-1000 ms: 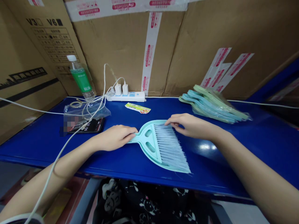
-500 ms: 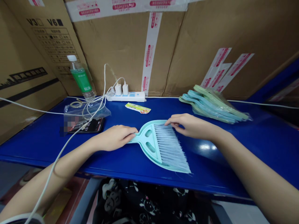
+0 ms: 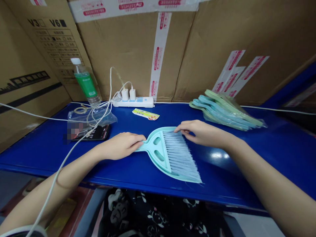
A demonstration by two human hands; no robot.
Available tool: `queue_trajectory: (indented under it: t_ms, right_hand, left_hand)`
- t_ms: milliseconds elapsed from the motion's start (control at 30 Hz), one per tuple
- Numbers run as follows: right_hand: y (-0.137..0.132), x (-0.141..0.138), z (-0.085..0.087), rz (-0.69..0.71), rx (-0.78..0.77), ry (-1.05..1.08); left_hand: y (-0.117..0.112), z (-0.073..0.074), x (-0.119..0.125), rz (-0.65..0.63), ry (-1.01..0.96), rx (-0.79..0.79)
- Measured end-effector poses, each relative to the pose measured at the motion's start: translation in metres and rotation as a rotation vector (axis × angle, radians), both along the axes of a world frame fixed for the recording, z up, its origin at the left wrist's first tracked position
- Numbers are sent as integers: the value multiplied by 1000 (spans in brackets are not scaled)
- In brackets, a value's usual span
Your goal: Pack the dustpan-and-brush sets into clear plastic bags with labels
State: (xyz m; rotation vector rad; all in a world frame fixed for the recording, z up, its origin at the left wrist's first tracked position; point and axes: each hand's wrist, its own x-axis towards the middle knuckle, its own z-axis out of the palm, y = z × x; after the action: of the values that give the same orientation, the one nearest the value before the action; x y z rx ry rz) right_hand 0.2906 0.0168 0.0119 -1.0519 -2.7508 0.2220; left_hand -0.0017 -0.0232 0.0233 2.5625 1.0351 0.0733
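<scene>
A light-blue hand brush (image 3: 166, 149) lies nested in a matching dustpan (image 3: 158, 168), its pale bristles fanned toward the right. My left hand (image 3: 124, 145) is closed around the handles at the left end, so most of the grip is hidden. At the far right corner of the set, my right hand (image 3: 195, 131) has its fingers bent onto the bristle ends beside the dustpan's rim. Its fingertips look pinched there; how much of the rim they hold is hidden. Both pieces rest low over the blue tabletop (image 3: 222, 177).
Plastic-wrapped green and blue brush sets (image 3: 227, 110) lie back right. A white power strip (image 3: 134, 102), a yellow-green label (image 3: 145, 114), a bottle (image 3: 86, 82) and a phone (image 3: 100, 132) are behind and left. A white cable (image 3: 66, 158) crosses my left arm. Cardboard (image 3: 128, 49) walls the back.
</scene>
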Motion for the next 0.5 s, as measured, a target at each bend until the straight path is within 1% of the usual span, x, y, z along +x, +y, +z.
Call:
queue_trajectory:
  t_ms: [500]
  right_hand:
    - [0, 0, -1, -2, -9, 6]
  left_hand:
    - [-1, 0, 0, 4, 31, 5]
